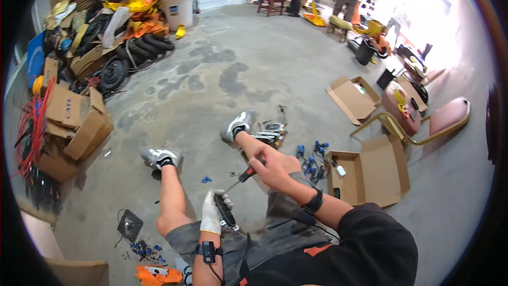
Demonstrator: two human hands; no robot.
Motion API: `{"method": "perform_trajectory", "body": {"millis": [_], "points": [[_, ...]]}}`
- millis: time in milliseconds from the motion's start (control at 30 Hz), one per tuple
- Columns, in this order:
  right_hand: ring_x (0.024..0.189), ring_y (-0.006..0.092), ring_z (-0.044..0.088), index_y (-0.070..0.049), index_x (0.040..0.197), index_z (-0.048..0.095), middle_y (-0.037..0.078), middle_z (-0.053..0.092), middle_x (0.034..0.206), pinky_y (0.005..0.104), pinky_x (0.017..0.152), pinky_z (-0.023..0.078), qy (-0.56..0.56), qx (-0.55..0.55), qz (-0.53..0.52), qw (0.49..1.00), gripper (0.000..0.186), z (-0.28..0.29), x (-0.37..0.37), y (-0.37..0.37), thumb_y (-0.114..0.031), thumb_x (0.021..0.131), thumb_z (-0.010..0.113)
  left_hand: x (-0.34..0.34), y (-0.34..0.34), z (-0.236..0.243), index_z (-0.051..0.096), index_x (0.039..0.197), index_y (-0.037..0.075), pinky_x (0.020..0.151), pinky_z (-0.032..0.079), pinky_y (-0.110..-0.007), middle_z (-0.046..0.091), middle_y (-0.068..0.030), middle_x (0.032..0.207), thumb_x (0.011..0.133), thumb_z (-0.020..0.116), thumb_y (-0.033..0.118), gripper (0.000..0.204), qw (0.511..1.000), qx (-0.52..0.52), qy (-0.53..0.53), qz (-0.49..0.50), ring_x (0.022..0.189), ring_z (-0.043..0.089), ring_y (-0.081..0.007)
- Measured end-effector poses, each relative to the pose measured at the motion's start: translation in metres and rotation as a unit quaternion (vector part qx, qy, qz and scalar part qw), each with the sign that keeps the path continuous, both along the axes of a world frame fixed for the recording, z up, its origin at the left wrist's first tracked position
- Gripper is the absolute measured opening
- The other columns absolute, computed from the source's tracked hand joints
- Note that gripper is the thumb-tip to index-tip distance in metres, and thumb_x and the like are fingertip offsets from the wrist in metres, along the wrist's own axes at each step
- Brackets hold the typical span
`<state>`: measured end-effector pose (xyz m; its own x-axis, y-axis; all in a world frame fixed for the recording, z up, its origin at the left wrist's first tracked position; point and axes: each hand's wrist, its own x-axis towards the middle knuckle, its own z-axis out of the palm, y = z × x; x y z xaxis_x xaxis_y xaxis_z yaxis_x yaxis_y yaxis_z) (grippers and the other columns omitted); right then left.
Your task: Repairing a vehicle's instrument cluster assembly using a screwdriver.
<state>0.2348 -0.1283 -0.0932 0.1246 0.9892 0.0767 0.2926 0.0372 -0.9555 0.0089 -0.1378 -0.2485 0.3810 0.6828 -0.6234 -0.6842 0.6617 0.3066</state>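
Observation:
My left hand [210, 216], in a white work glove, is closed around a dark, elongated part [226, 215] with some bright metal at its lower end. It is held above my lap. In my bare right hand [268, 170] is a screwdriver [246, 173] with a red and black handle. Its shaft slants down and left toward the upper end of the dark part; whether the tip touches it cannot be made out. Small blue pieces [206, 179] lie on the floor just beyond my gloved hand.
Right of my leg lie silvery parts [272, 133], blue-ended wired parts [313, 160] and an open cardboard box [346, 182]. A chair [448, 118] stands farther right. At left are a black square piece [130, 225], an orange part [157, 275] and cardboard boxes [79, 122]. People are at the back.

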Motion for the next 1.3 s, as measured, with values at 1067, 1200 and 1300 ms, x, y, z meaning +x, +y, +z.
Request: {"method": "perform_trajectory", "body": {"millis": [1067, 1200, 1300], "points": [[0.087, 0.0329, 0.064, -0.006, 0.108, 0.063, 0.012, 0.063, 0.098, 0.0414, 0.073, 0.053, -0.218, 0.145, 0.309, 0.914, 0.021, -0.144, -0.069, -0.022, -0.021, 0.093, 0.062, -0.001, 0.001, -0.022, 0.059, 0.099, 0.009, 0.051, 0.048, -0.032, 0.059, -0.0076, 0.081, 0.097, 0.039, 0.061, 0.056, 0.965, 0.010, 0.258, 0.038, 0.064, 0.058, -0.0205], [0.087, 0.0343, 0.064, -0.005, 0.104, 0.063, 0.013, 0.063, 0.097, 0.0429, 0.075, 0.052, -0.196, 0.082, 0.306, 0.928, 0.020, -0.142, -0.069, -0.021, -0.022, 0.093, 0.061, 0.002, 0.004, -0.031, 0.058, 0.100, 0.009, 0.051, 0.049, -0.034, 0.059, -0.0091, 0.081, 0.097, 0.037, 0.064, 0.059, 0.967, -0.002, 0.256, 0.016, 0.063, 0.058, -0.0215], [0.088, 0.0356, 0.064, -0.004, 0.104, 0.063, 0.015, 0.063, 0.097, 0.0441, 0.077, 0.051, -0.194, 0.048, 0.326, 0.924, 0.021, -0.144, -0.065, -0.016, -0.022, 0.093, 0.061, 0.003, 0.006, -0.043, 0.062, 0.091, 0.009, 0.056, 0.052, -0.037, 0.063, -0.0090, 0.077, 0.097, 0.035, 0.067, 0.064, 0.964, 0.008, 0.266, -0.008, 0.066, 0.060, -0.0244]]}}
